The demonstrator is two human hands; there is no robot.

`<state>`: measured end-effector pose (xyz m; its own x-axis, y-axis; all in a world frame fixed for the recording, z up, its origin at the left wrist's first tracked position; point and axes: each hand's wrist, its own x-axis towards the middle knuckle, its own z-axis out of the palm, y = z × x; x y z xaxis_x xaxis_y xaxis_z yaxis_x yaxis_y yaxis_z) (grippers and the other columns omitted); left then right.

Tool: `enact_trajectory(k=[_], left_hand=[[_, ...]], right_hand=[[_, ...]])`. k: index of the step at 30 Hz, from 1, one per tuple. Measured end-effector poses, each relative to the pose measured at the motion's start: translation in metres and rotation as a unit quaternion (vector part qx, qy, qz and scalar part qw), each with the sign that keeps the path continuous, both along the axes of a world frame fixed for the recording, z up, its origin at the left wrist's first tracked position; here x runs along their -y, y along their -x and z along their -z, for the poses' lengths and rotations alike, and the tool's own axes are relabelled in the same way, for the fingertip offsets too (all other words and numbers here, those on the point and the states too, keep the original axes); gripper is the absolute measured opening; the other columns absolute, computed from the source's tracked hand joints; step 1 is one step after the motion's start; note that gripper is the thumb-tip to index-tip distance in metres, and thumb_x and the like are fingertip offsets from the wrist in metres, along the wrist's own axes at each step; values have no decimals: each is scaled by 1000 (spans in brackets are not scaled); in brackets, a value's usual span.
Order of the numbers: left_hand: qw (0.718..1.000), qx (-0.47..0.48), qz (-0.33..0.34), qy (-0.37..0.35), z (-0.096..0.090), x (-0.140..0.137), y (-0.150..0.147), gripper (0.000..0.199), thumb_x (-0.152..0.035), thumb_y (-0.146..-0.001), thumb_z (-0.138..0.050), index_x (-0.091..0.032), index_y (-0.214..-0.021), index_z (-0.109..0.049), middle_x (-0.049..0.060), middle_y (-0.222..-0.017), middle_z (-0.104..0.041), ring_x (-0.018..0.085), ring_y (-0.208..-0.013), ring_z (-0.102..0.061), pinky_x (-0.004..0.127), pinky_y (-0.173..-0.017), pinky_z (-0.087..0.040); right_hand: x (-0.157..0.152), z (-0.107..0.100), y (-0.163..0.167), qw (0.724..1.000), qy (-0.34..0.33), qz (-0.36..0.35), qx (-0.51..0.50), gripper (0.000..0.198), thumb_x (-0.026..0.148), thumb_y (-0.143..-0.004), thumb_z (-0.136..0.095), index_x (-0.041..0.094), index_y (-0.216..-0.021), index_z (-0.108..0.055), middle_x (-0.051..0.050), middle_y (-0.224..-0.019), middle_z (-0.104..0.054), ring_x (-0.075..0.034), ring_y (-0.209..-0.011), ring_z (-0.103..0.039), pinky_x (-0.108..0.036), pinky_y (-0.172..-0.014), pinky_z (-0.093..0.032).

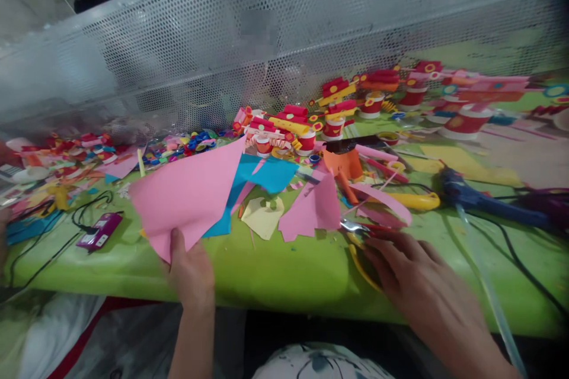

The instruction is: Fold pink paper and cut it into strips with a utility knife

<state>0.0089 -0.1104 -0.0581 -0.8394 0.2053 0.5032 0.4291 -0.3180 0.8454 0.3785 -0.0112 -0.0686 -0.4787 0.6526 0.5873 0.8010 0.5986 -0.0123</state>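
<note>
My left hand (191, 272) pinches the near corner of a large pink foam sheet (186, 192), which lies tilted over a blue sheet (267, 174) on the green table (275, 275). My right hand (411, 275) rests palm down at the table's near edge, fingers spread over yellow-handled scissors (361, 249) whose metal blades point left. Whether it grips them I cannot tell. Smaller pink scraps (313, 207) and a pale yellow scrap (263, 216) lie between my hands.
Finished red-and-yellow paper crafts on cups (333, 121) line the back by a perforated metal wall (284, 41). A blue glue gun (471, 198) with cables lies right. A purple device (100, 231) on a black cord lies left, near colourful scrap piles (66, 157).
</note>
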Motion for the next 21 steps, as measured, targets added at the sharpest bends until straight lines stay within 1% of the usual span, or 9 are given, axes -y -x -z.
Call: enact_trajectory(k=[2,4,6,8,12,16,18,19,21], left_hand=[[1000,-27,4,-9,-8,2,4,48,-46,-112,-54,-35,-158,-56,6,-162,-61,37,-159,-49,66,-129,-48],[999,-25,10,-31,-19,2,4,50,-44,-111,-55,-36,-160,-54,7,-164,-58,38,-162,-44,70,-131,-44],[998,-10,-2,-59,-27,-1,1,49,-40,-109,-60,-37,-158,-56,5,-164,-58,37,-160,-47,69,-132,-43],[997,1,-18,-75,-29,-6,-5,48,-38,-107,-64,-37,-155,-59,4,-160,-61,35,-155,-52,65,-131,-46],[998,13,-24,-61,-16,-18,-24,42,-41,-106,-68,-31,-146,-63,5,-147,-69,29,-139,-66,53,-123,-55],[1000,31,-3,7,1,-22,-41,36,-43,-101,-76,-24,-130,-69,5,-121,-78,24,-115,-75,39,-103,-65],[997,56,42,31,5,-20,-45,33,-44,-98,-80,-23,-122,-70,3,-109,-79,21,-105,-77,34,-95,-66],[994,66,73,39,6,-18,-45,31,-44,-97,-81,-23,-117,-71,2,-107,-79,20,-103,-77,32,-93,-65],[987,71,134,51,6,-16,-45,25,-43,-96,-82,-25,-109,-72,2,-108,-80,21,-107,-78,32,-94,-65]], right_hand=[[1,1,-9,1000,4,18,22,27,37,-105,-57,22,-110,-80,-12,-117,-78,-29,-92,-70,-44,-76,-58],[2,2,-16,998,5,40,42,31,39,-107,-55,21,-109,-80,-13,-116,-77,-30,-95,-69,-45,-79,-59],[4,2,-19,997,8,69,46,34,39,-107,-52,22,-108,-81,-13,-114,-77,-30,-94,-67,-46,-79,-58],[5,0,-19,995,14,88,42,35,39,-108,-50,23,-107,-81,-12,-113,-77,-29,-94,-65,-45,-78,-57],[6,-7,-17,996,15,83,42,34,37,-109,-48,19,-105,-77,-16,-112,-74,-28,-93,-62,-45,-83,-54],[5,-9,-17,994,9,97,40,28,33,-107,-51,19,-100,-74,-17,-108,-73,-28,-92,-61,-46,-83,-53],[5,-9,-19,993,16,106,39,25,33,-106,-53,21,-98,-74,-15,-108,-73,-28,-92,-61,-45,-83,-54],[5,-9,-20,993,18,113,39,25,33,-106,-54,21,-97,-74,-14,-108,-73,-28,-91,-60,-44,-82,-54],[4,-9,-23,991,21,123,40,26,33,-106,-52,21,-97,-73,-14,-107,-74,-28,-90,-60,-44,-81,-53]])
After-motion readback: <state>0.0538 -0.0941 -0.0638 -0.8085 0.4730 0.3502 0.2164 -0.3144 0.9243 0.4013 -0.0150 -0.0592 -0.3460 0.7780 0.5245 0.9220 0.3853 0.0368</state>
